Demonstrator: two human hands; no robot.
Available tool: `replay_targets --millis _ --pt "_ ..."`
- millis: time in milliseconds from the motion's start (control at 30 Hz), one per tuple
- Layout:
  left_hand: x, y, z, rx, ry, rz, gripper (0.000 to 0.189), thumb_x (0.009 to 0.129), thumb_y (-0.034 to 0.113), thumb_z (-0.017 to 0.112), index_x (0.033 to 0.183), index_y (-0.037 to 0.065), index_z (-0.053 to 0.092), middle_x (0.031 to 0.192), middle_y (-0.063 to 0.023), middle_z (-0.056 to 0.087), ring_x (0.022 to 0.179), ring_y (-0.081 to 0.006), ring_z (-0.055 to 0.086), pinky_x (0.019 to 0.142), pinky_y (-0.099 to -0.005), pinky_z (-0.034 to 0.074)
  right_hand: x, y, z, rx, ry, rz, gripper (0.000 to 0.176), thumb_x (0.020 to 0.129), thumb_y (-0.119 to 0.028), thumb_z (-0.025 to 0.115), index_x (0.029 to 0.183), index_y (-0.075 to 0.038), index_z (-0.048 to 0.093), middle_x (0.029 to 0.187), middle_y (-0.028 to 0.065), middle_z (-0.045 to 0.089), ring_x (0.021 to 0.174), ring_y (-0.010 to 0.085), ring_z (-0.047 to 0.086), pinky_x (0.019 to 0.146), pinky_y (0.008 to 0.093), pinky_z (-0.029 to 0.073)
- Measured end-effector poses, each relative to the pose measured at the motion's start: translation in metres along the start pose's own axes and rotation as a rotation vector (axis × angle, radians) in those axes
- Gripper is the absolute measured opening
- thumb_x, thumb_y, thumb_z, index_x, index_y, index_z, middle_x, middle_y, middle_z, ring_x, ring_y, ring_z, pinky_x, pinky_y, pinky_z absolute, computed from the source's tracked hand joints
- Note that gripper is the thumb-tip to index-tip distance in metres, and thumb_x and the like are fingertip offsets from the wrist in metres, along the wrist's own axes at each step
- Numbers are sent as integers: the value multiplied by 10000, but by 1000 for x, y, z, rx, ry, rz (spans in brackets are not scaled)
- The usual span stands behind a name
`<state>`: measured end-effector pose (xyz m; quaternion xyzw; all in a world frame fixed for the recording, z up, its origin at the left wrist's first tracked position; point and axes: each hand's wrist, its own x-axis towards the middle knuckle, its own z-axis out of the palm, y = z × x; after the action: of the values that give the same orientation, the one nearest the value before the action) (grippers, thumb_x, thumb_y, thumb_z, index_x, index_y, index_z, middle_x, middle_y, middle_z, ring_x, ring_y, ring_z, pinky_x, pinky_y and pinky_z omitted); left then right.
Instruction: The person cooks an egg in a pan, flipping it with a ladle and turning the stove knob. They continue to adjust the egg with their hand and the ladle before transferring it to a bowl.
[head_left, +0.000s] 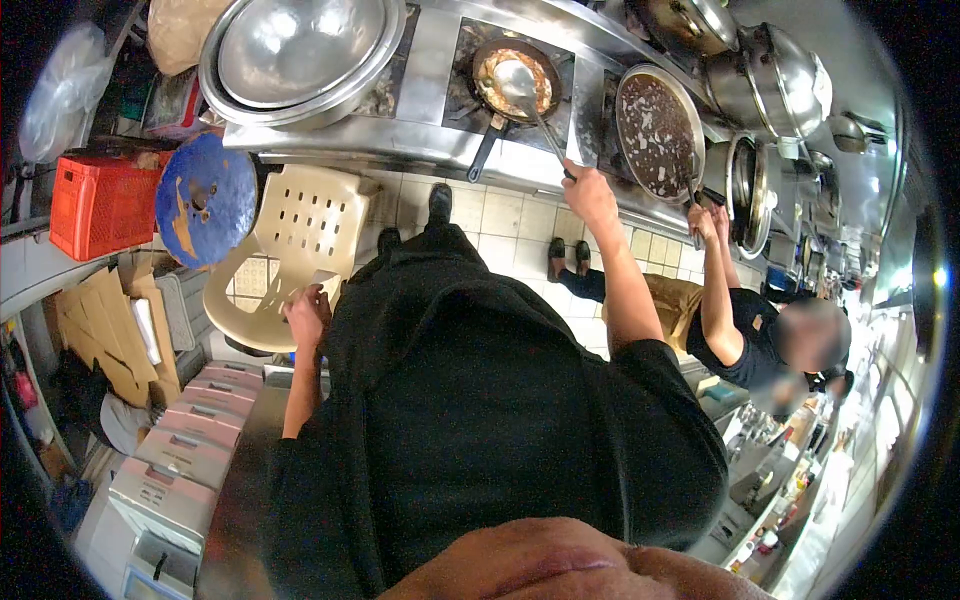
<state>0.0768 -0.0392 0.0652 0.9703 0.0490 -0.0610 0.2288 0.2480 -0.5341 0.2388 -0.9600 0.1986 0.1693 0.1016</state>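
My right hand (592, 194) is closed around the dark handle of a metal ladle (515, 84). The ladle's bowl rests in a small dark frying pan (487, 61) holding reddish-orange food on the stove. The pan's handle points toward the stove's front edge, with no hand on it. My left hand (307, 317) hangs at my side by the arm of a beige plastic chair (305, 215), its fingers loosely bent; whether it touches the chair or holds anything is unclear.
Large steel bowls (300, 45) stand at the stove's left. On the right, a co-worker (725, 320) holds a tool at a wide pan (655, 130) of dark liquid. A red crate (100, 205), blue round lid (205, 200) and stacked boxes (185, 450) are at left.
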Motion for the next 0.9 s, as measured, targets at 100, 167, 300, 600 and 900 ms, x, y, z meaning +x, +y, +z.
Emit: replay_targets --millis 100,167,300,600,900 --pt "-3 -4 5 -74 13 -44 156 829 143 628 958 85 693 868 -110 688 783 -284 647 838 -437 399 0 0 -2 28 -28 4 446 860 -185 607 1302 -240 593 1092 244 644 1041 392 616 913 447 486" --pt "-4 -6 6 -72 27 -34 153 830 146 627 957 90 693 882 -109 689 808 -285 647 847 -441 400 2 4 -1 47 -18 -36 443 855 -178 611 1295 -225 599 1083 260 640 1034 396 618 906 446 487" --pt "-6 -16 11 -32 46 -26 157 834 154 620 962 98 692 928 -111 690 894 -296 644 875 -472 403 12 18 10 71 19 -87 309 840 -188 595 1139 -156 671 1009 243 660 988 395 637 872 454 513" --pt "-5 -28 24 -28 -33 -73 206 834 155 636 1027 97 676 945 -113 687 912 -314 639 864 -488 403 9 13 2 140 -45 -6 284 827 -182 613 1092 -119 695 1032 222 669 995 382 643 870 451 520" --pt "10 -13 17 -95 24 0 193 830 136 656 1014 79 675 891 -100 686 836 -283 647 821 -435 415 10 11 5 179 -63 9 334 849 -184 571 1167 -146 664 1038 232 665 1003 389 637 886 452 514"
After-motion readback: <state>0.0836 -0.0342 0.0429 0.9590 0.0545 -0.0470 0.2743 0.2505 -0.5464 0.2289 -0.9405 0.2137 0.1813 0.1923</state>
